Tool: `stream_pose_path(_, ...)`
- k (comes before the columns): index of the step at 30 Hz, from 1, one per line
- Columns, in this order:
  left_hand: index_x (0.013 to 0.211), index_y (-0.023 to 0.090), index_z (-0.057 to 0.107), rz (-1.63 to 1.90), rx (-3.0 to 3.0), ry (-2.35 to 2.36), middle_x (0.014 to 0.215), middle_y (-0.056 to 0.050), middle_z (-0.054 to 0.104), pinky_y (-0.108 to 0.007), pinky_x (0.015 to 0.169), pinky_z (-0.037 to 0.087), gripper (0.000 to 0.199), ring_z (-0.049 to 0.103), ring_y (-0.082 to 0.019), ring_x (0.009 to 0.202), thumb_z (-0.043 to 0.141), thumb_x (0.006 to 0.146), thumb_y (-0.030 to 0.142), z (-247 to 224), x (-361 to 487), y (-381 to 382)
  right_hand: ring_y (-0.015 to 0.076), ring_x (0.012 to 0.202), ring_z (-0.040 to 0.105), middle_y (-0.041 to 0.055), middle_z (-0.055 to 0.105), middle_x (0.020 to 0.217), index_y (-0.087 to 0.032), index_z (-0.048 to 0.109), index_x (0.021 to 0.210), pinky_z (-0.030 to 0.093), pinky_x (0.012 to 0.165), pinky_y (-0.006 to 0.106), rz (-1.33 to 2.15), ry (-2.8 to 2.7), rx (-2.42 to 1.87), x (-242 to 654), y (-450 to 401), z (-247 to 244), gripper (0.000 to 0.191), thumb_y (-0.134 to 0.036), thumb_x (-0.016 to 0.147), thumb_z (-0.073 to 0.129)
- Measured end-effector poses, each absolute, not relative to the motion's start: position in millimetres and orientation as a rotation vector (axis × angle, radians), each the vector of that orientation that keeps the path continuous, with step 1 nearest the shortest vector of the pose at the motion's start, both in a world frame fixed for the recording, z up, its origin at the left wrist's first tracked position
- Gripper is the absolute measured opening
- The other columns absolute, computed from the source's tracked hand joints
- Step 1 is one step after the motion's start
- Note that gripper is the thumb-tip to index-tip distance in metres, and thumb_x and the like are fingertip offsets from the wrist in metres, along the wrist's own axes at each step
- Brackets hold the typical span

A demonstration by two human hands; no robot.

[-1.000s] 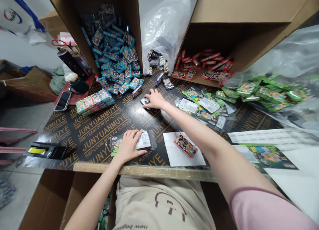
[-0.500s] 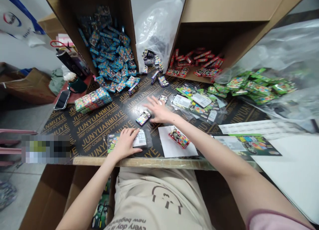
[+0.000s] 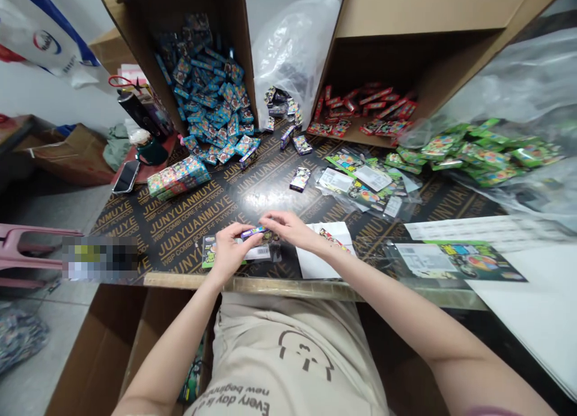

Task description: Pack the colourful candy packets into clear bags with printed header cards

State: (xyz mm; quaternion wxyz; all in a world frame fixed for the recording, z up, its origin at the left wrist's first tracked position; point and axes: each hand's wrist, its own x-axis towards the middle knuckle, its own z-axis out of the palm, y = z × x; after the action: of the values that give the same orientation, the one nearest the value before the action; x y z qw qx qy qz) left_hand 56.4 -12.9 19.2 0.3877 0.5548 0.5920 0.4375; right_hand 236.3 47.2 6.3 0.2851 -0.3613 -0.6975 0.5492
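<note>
Between my two hands is a small purple box point(image 3: 253, 231), held just above the table. My left hand point(image 3: 233, 247) pinches its left end, while the fingers of my right hand point(image 3: 288, 228) close on its right end. Under them lies a printed card in a clear bag point(image 3: 210, 252), partly hidden by my left hand. A white paper point(image 3: 311, 263) lies under my right wrist, with a red box point(image 3: 336, 238) on it, partly covered by my forearm. Another purple box point(image 3: 300, 179) rests on the table beyond my right hand.
Cartons of blue boxes point(image 3: 216, 109) and red boxes point(image 3: 376, 106) stand at the back, a plastic bag point(image 3: 293, 49) of purple boxes between them. Green packs point(image 3: 482, 154) spill at right. Bagged cards point(image 3: 360, 181) lie right of centre; a phone point(image 3: 126, 177) sits at left.
My right hand has drawn back toward me and met my left hand. The purple box has been lifted from the table into both hands. The view has shifted slightly.
</note>
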Motion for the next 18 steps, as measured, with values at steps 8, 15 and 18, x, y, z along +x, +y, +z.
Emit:
stream_pose_path(8, 0.071, 0.014, 0.062, 1.234, 0.481, 1.241, 0.063, 0.002, 0.067, -0.023, 0.053, 0.052, 0.039, 0.062, -0.011, 0.053, 0.087, 0.047, 0.033, 13, 82, -14, 0.0328, 0.128, 0.044, 0.0146, 0.045, 0.142, -0.023, 0.040, 0.139, 0.036, 0.104, 0.051, 0.661, -1.961, -1.020, 245, 13, 7, 0.084, -0.049, 0.068, 0.076)
stream_pose_path(15, 0.081, 0.015, 0.065, 1.107, 0.752, 1.289, 0.074, -0.003, 0.070, -0.028, 0.065, 0.055, 0.039, 0.066, -0.014, 0.065, 0.081, 0.060, 0.043, 9, 71, -17, 0.0300, 0.110, 0.055, 0.0096, 0.061, 0.119, -0.023, 0.049, 0.128, 0.040, 0.094, 0.044, 0.529, -1.976, -1.046, 250, 2, 7, 0.067, -0.042, 0.067, 0.072)
stream_pose_path(18, 0.094, 0.016, 0.070, 0.983, 1.315, 1.435, 0.098, -0.010, 0.072, -0.041, 0.089, 0.051, 0.040, 0.067, -0.024, 0.095, 0.070, 0.072, 0.049, 5, 48, -12, 0.0299, 0.097, 0.059, 0.0090, 0.066, 0.106, -0.022, 0.055, 0.118, 0.040, 0.088, 0.043, 0.460, -1.928, -1.105, 262, 5, 4, 0.065, -0.049, 0.062, 0.074)
